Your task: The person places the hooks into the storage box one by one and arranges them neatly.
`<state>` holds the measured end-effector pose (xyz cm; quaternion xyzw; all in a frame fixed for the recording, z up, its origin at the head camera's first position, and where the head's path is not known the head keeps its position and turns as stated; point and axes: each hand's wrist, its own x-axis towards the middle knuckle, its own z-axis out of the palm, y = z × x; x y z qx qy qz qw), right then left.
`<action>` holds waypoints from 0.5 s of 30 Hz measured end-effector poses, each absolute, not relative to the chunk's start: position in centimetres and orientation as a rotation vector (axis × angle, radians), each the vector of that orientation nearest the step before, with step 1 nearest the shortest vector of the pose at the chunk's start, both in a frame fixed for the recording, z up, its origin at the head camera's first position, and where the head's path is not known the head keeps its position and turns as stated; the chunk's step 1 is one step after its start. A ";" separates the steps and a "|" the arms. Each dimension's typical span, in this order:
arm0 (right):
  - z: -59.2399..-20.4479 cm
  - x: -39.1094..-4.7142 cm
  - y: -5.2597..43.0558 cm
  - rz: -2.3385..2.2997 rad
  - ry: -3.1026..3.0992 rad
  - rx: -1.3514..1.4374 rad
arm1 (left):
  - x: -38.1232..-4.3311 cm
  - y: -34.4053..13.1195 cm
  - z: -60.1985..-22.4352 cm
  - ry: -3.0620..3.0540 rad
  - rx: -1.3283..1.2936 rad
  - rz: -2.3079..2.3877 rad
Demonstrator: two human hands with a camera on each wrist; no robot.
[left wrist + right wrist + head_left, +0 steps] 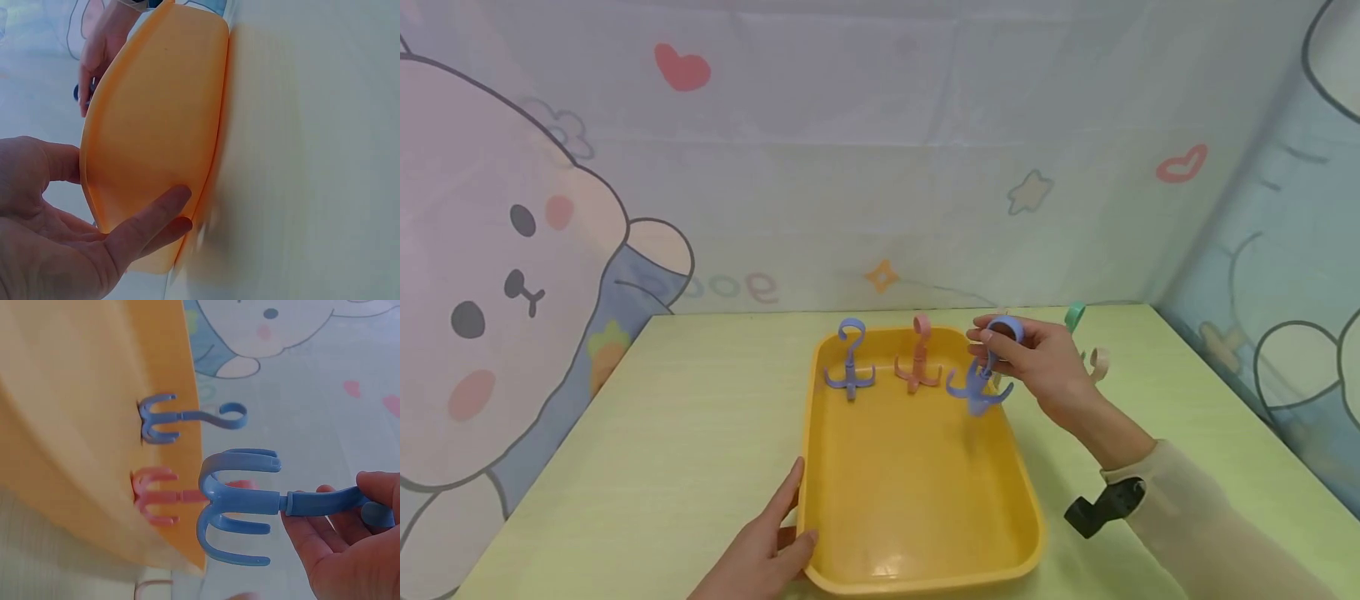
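Observation:
My right hand (1054, 362) grips a blue four-pronged hanging hook (247, 501) by its curved top, prongs pointing down. It holds this hook over the back right part of a yellow tray (917, 492). Whether the hook's base touches the tray cannot be told. Another blue hook (850, 379) stands upright at the tray's back left, and a pink hook (917, 371) stands beside it, near the back wall. My left hand (760, 546) holds the tray's left side near the front, thumb at the rim and fingers against the outer wall (156, 137).
Behind the right hand, on the table to the right of the tray, a green hook (1075, 315) and a beige hook (1099, 364) show partly. The pale green table (700, 417) ends at a printed cloth backdrop (850, 183).

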<state>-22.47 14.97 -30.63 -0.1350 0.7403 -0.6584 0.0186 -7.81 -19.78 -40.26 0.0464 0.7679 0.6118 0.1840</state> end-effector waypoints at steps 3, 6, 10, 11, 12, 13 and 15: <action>-30.9 -22.6 13.8 -2.029 2.291 -0.438 | -7.8 -19.6 -40.3 2.177 0.101 1.723; -31.1 -22.6 12.5 -2.031 2.273 -0.446 | -7.8 -19.4 -40.3 2.192 0.082 1.719; -31.4 -22.7 10.8 -2.001 2.294 -0.452 | -7.7 -19.3 -40.2 2.218 0.070 1.706; -31.5 -22.7 10.4 -1.995 2.302 -0.456 | -8.1 -19.6 -41.2 2.207 0.071 1.709; -31.5 -22.7 10.0 -1.985 2.312 -0.459 | -8.2 -19.6 -41.4 2.210 0.073 1.709; -31.6 -22.7 9.7 -1.979 2.312 -0.465 | -8.3 -19.6 -41.6 2.211 0.072 1.707; -31.8 -22.8 9.0 -1.971 2.301 -0.470 | -8.3 -19.6 -41.7 2.209 0.070 1.707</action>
